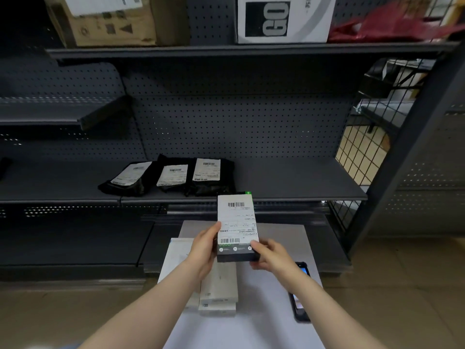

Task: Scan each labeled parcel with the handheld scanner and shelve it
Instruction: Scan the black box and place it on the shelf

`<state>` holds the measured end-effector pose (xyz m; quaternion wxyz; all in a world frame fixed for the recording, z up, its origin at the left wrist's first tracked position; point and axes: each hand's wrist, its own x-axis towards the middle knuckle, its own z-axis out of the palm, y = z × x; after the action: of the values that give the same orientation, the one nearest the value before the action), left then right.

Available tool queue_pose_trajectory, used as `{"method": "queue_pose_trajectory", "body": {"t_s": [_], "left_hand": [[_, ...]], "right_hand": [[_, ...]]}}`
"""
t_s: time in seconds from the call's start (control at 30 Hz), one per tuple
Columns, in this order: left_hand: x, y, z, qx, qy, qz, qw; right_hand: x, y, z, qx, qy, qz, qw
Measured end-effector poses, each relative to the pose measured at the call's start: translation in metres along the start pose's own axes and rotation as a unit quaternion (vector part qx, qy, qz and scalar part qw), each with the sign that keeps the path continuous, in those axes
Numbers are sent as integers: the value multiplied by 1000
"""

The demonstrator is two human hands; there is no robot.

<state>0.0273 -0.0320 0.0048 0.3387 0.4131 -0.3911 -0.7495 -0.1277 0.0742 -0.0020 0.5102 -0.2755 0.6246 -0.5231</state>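
Note:
A slim black box parcel [236,222] with a white barcode label is held up in front of the grey shelf [302,182]. My left hand [205,248] grips its left edge and my right hand [270,255] pinches its lower right corner. The handheld scanner [300,293], a dark device with a lit screen, lies on the white table [271,311], partly hidden by my right forearm. Three black bagged parcels [173,178] with white labels lie side by side on the shelf.
Two stacked white boxes [219,295] and a flat white envelope [176,255] lie on the table under my left arm. A cardboard box [105,23], a white box [284,18] and a red bag [382,26] fill the upper shelf. A wire grid panel [362,137] closes the shelf's right end.

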Motion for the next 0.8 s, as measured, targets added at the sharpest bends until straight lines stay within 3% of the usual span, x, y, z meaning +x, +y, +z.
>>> {"method": "queue_pose_trajectory", "body": {"t_s": [0.13, 0.37, 0.8], "left_hand": [[2, 7, 0, 1, -10, 2, 1000], [20, -12, -28, 146, 67, 25, 987], [51, -18, -33, 168, 72, 42, 982]], "right_hand": [[8, -16, -8, 91, 28, 6, 995], [63, -80, -31, 35, 136, 13, 990], [177, -117, -32, 5, 128, 42, 991]]}}
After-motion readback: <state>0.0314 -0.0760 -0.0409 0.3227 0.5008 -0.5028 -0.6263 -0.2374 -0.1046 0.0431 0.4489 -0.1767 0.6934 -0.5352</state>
